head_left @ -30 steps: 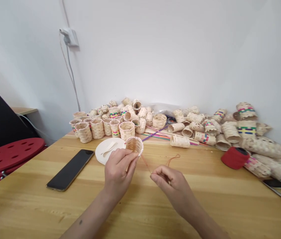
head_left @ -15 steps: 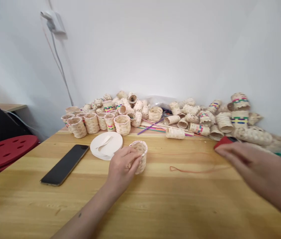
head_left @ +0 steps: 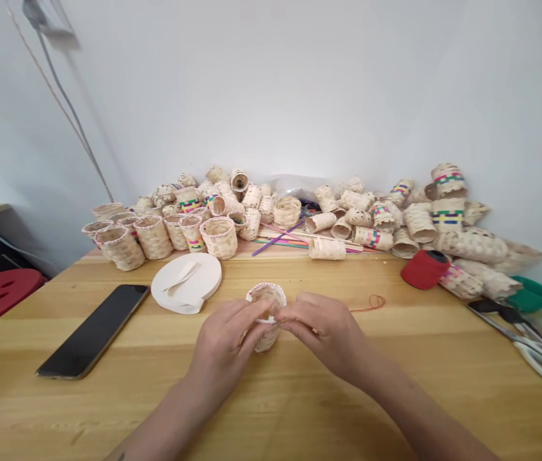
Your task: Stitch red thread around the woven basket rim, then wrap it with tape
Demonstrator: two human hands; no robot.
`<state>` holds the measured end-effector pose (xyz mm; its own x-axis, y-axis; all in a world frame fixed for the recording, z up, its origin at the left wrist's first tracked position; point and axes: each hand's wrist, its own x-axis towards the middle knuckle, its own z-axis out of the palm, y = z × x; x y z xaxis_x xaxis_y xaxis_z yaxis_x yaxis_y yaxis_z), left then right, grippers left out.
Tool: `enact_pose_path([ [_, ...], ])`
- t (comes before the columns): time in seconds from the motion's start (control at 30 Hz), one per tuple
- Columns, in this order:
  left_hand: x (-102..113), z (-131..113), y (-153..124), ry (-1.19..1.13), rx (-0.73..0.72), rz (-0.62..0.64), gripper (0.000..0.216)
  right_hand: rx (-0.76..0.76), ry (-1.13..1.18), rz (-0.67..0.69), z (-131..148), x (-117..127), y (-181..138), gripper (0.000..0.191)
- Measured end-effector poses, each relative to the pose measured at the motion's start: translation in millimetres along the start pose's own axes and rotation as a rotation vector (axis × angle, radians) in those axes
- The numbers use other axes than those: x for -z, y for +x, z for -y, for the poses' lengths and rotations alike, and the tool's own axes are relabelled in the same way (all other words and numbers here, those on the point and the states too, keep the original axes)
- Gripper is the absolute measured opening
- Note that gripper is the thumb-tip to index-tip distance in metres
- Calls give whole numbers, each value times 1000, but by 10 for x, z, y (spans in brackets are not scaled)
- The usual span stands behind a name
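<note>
- Left hand (head_left: 225, 336): nearly closed, pinching the woven basket (head_left: 267, 340) at seven o'clock.
- Right hand (head_left: 326, 326): fingertips together at its four o'clock; cannot tell what they grip.
- The woven basket: twelve o'clock ahead, between hands.

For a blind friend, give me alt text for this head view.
A person's left hand and right hand meet at the rim of a small woven basket above a wooden table. Red thread and a phone lie nearby; more woven baskets crowd the wall.
</note>
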<state>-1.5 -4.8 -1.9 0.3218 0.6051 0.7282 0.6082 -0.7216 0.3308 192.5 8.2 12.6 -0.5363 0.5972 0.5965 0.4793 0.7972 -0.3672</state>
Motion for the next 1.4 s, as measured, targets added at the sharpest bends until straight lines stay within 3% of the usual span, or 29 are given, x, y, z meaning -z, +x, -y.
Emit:
enact_pose_path([
  [0.27, 192, 75, 103, -126, 87, 68, 25, -5, 62, 59, -184, -122, -8, 19],
  [0.4, 274, 156, 145, -125, 30, 102, 17, 48, 14, 46, -235, -209, -76, 24],
  [0.6, 307, 319, 125, -22, 13, 165, 22, -148, 22, -44, -326, -140, -113, 14],
  [0.7, 164, 365, 97, 86, -9, 307, 40, -275, 5, -115, -368, -124, -122, 15],
  [0.8, -116, 387, 97, 223, -33, 384, 59, -361, -16, -148, -384, -145, -125, 18],
  [0.93, -410, 429, 123, 320, -51, 394, 51, -387, 2, -155, -376, -174, -119, 22],
  [1.03, -406, 446, 142, 337, -6, 321, 45, -379, 20, -171, -381, -162, -120, 24],
  [1.2, -212, 349, 166, 129, 228, -13, 73, -294, 109, -226, -377, -47, -130, 24],
  [1.3, -156, 256, 140, -49, 311, -8, 77, -179, 120, -254, -302, 49, -134, 25],
  [1.4, -171, 180, 70, -101, 293, 30, 75, -50, 74, -280, -218, 103, -135, 23],
])
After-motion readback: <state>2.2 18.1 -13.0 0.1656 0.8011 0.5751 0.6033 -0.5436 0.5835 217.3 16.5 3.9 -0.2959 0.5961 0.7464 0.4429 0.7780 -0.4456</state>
